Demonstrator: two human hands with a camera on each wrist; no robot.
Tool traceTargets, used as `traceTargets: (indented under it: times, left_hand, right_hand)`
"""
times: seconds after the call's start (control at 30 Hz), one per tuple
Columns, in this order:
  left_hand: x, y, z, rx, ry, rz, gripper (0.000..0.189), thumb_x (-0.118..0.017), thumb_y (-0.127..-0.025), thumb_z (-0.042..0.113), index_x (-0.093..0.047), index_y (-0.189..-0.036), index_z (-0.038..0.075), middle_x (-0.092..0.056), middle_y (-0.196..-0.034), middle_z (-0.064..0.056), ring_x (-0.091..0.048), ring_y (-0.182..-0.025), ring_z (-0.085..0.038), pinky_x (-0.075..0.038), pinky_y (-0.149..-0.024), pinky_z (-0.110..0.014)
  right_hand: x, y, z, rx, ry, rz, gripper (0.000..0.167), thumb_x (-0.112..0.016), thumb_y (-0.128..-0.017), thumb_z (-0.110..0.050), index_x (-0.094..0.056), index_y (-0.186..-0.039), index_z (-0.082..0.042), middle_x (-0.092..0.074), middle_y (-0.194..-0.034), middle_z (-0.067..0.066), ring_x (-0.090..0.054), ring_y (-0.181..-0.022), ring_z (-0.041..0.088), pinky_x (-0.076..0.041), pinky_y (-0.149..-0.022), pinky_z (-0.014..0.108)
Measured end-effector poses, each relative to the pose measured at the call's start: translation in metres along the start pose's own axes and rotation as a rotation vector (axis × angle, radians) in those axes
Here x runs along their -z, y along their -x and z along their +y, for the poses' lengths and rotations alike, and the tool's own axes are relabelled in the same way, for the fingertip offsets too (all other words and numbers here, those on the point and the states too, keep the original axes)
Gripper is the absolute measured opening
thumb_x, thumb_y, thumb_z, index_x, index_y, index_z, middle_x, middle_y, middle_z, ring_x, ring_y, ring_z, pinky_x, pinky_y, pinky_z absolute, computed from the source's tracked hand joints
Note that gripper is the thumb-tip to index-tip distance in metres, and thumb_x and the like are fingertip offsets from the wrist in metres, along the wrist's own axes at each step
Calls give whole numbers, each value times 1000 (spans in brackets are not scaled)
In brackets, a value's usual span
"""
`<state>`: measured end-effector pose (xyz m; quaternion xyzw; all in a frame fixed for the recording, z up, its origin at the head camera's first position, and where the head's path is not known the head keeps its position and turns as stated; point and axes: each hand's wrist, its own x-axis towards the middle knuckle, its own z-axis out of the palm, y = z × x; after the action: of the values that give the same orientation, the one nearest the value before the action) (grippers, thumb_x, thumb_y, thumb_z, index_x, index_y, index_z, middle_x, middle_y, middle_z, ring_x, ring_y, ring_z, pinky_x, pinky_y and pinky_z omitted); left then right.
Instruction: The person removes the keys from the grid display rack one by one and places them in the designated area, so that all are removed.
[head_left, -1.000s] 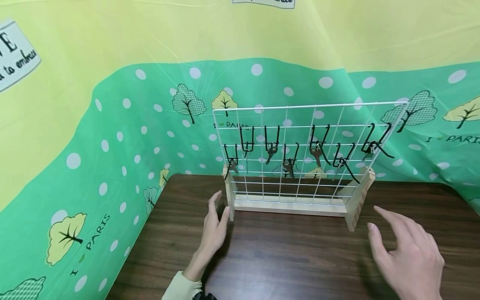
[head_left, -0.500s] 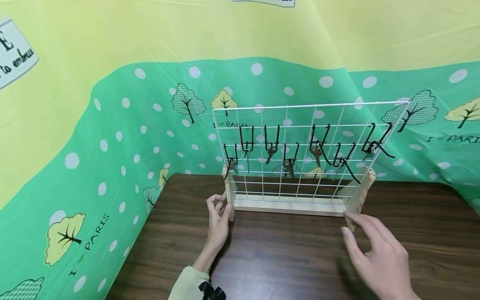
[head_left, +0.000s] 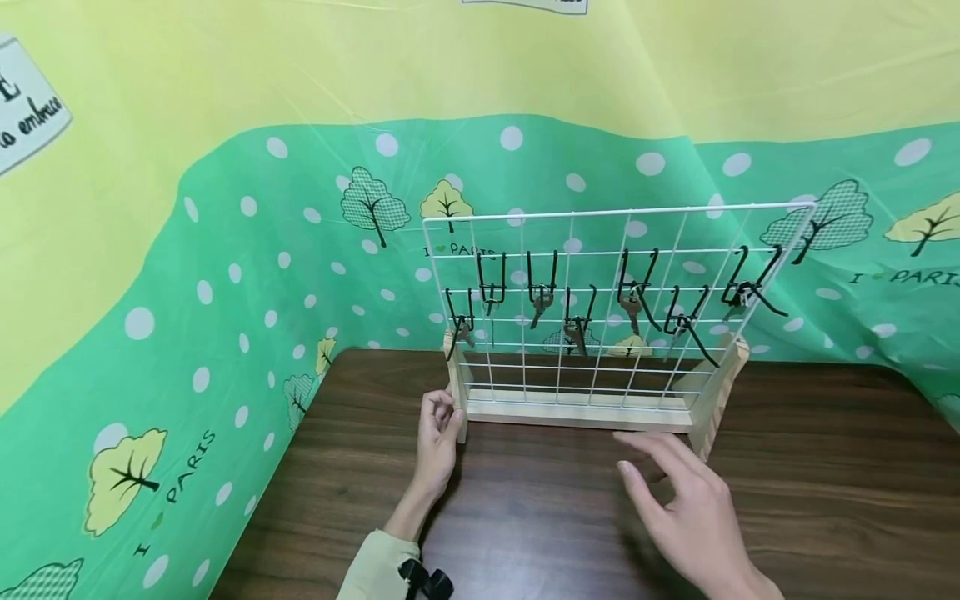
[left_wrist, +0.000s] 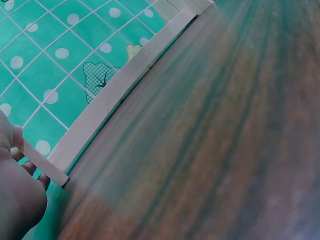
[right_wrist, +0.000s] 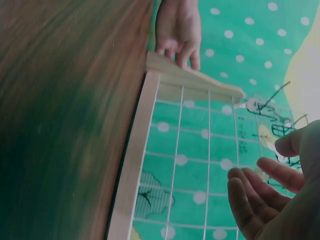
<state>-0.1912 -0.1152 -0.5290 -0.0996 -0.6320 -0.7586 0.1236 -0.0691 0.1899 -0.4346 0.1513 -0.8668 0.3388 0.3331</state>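
A white wire grid rack [head_left: 615, 213] stands upright in a pale wooden base [head_left: 577, 413] on the table. Several black hooks [head_left: 542, 291] are on the grid, and small keys [head_left: 576, 334] hang from them. My left hand [head_left: 437, 443] pinches the left wooden end piece [left_wrist: 46, 164] between thumb and curled fingers, low down near the table. In front of the base, toward its right end, my right hand [head_left: 686, 508] hovers with relaxed fingers and nothing in them. From the right wrist view, the right hand's fingers [right_wrist: 260, 197] appear apart from the wires.
The dark wood table [head_left: 540, 517] extends around the rack. Behind it and along the left hangs a green and yellow cloth [head_left: 247, 250] printed with dots and trees. On the right, one hook's long prong [head_left: 771, 304] sticks out past the grid.
My left fingers have closed around the rack's left end piece. The right hand has moved left, from beside the rack's right end to in front of its base. The rack looks unmoved.
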Motion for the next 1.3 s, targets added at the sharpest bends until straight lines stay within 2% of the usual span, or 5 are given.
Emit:
traceTargets:
  times: [0.13,0.27,0.67,0.9,1.3]
  left_hand:
    - [0,-2,0,4,-9,20,17,-53,-106,-13,-42,-119,-16,-62,-129,-20,-59,-128,-16,-51,-105,-21]
    - [0,-3,-1,16,-1,24,18,-54,-105,-14,-43,-119,-17,-61,-121,-10,-60,-124,-12,-50,-104,-21]
    - [-1,-5,1,48,57,42,21,-55,-104,-16,-41,-120,-20,-58,-113,-2,-59,-115,-11,-50,-101,-21]
    - [-3,-3,2,72,67,58,23,-52,-104,-16,-40,-123,-21,-60,-126,-14,-60,-124,-6,-50,-105,-22]
    - [-2,-3,3,83,62,65,25,-55,-104,-15,-40,-123,-21,-60,-117,-4,-60,-117,-10,-49,-101,-20]
  right_hand:
    - [-9,1,-8,-32,-80,-39,45,-84,-89,6,-80,-126,-19,-76,-114,-8,-65,-85,-1,-51,-72,15]
    - [-17,-2,-17,-102,-168,-70,43,-83,-92,7,-80,-125,-21,-75,-111,-10,-67,-82,1,-54,-67,15]
    - [-52,-34,-41,-221,-542,-104,22,-79,-98,4,-81,-116,-9,-79,-92,-2,-72,-79,11,-58,-67,21]
    - [-76,-50,-53,-338,-718,-167,20,-77,-101,0,-78,-122,-1,-77,-95,14,-74,-74,19,-59,-64,24]
    - [-109,-79,-73,-482,-828,-193,26,-73,-104,-1,-78,-129,-3,-78,-93,17,-70,-67,18,-60,-63,27]
